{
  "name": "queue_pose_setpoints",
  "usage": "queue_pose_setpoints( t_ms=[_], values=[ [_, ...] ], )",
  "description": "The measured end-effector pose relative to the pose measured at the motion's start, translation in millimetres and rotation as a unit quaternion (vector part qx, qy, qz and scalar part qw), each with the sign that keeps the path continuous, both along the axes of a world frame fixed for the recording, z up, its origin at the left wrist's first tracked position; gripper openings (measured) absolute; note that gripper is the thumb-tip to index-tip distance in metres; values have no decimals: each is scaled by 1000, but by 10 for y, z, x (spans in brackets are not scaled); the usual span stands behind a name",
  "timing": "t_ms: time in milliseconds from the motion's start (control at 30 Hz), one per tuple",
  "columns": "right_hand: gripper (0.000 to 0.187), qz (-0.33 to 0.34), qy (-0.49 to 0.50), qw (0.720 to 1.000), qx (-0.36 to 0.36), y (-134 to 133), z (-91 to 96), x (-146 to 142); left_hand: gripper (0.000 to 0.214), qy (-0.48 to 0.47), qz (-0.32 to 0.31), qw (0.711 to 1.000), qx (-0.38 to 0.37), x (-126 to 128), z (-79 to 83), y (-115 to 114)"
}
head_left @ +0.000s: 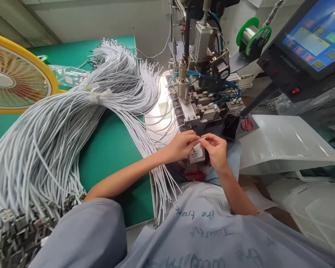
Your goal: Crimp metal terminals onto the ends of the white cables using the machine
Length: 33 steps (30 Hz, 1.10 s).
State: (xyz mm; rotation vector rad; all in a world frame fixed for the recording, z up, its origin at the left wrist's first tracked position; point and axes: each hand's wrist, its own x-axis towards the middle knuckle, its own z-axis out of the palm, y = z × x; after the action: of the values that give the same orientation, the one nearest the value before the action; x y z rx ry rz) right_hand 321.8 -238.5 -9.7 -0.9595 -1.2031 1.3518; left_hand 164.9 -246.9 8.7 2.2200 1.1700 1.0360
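Note:
My left hand [182, 144] and my right hand [216, 149] meet in front of a small bench machine [201, 100]. Both pinch the end of one thin white cable [203, 138] between their fingertips. The cable's end is tiny and its detail is too small to make out. A large bundle of grey-white cables [72, 119] drapes over the green table [114, 156] to my left. A white tie binds the bundle near its top. Its metal plug ends [13, 230] pile at the lower left. Loose cable ends hang off the table edge by my left forearm.
A yellow-rimmed fan [13, 78] stands at the far left. A touch screen [315, 41] on an arm is at the upper right, a green solder spool [252, 35] beside it. Red scissors [247, 124] and a dark phone [230, 127] lie by a white plastic tray [284, 141].

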Motion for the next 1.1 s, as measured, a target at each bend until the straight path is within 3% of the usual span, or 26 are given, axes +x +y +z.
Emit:
queue_pose_setpoints(
  t_ms=[233,433,667,800,933,1033,1100],
  values=[
    [15,5,21,1000,-22,-10,99,17,20,-37,28,999,24,1,55,3],
    [13,14,-70,997,41,39,119,31,20,-34,-13,999,-18,-13,52,14],
    [19,93,-203,974,48,186,207,192,25,118,8,989,85,-52,-14,25],
    [20,68,-189,978,61,174,145,124,21,92,25,992,83,-26,-27,20],
    [20,-10,-154,985,70,68,48,-2,18,45,55,995,73,11,-64,12],
    [22,-42,-204,971,121,60,44,-3,22,123,46,982,137,-15,-71,40],
    [22,4,-238,963,124,112,71,44,26,199,25,960,193,-51,-60,72]
  ],
)
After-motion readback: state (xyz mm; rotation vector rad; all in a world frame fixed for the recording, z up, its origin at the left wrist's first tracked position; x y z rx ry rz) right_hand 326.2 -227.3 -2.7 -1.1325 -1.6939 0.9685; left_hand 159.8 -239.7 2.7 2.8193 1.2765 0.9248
